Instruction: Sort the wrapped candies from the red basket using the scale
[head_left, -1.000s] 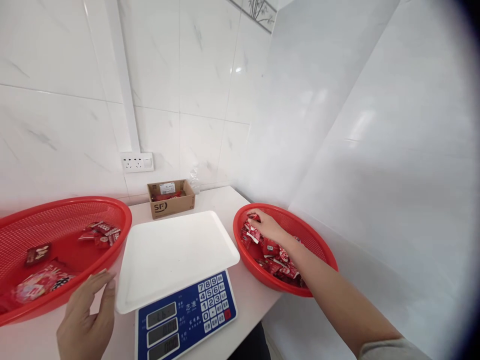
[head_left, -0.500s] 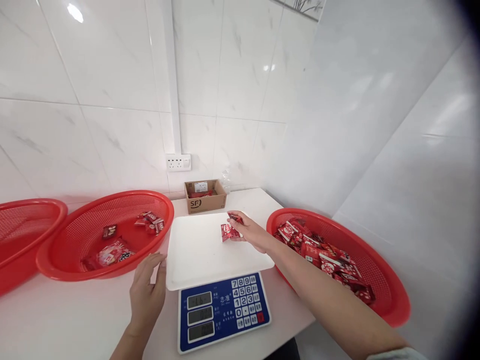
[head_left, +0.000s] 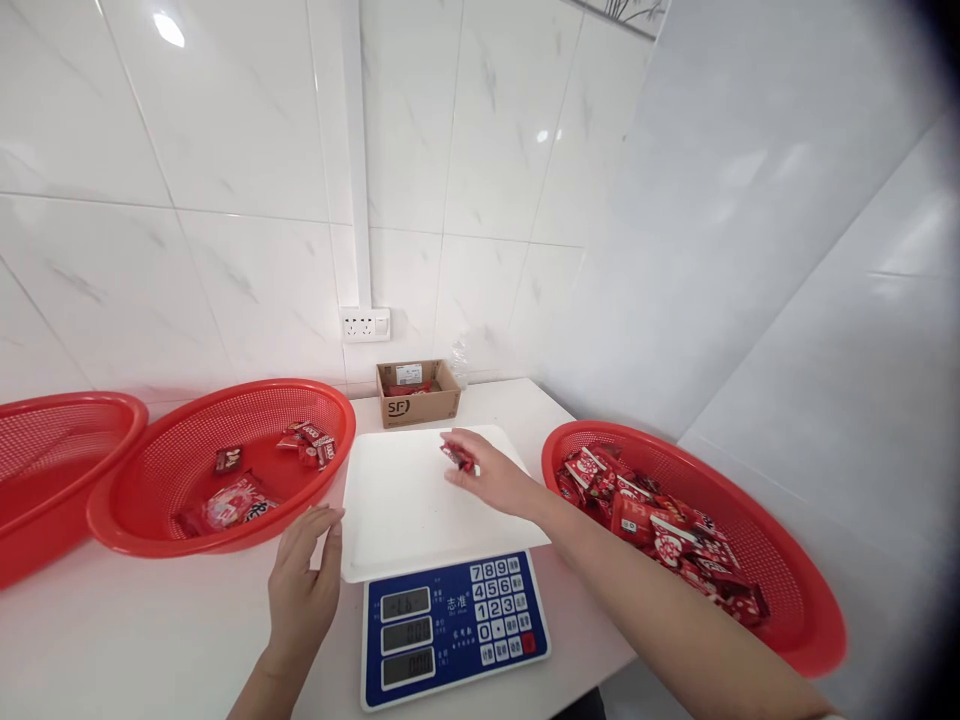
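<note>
Baskets: red-wrapped packets heaped the right basket (head_left: 814, 645); the middle basket (head_left: 124, 515) held a few.
Box: open cardboard box (head_left: 431, 408) behind the scale's white tray (head_left: 397, 535).
Right hand (head_left: 491, 478): closed in a pinch on one small red packet (head_left: 459, 457), which lay at its fingertips, over the tray.
Left hand (head_left: 304, 585): loosely open, empty, beside the tray's left edge.

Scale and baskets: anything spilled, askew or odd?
The scale's top display seems to read "-Lb-" instead of a number, possibly a low-battery warning. Nothing looks spilled: the visible red packets are in containers or the right hand.
</note>
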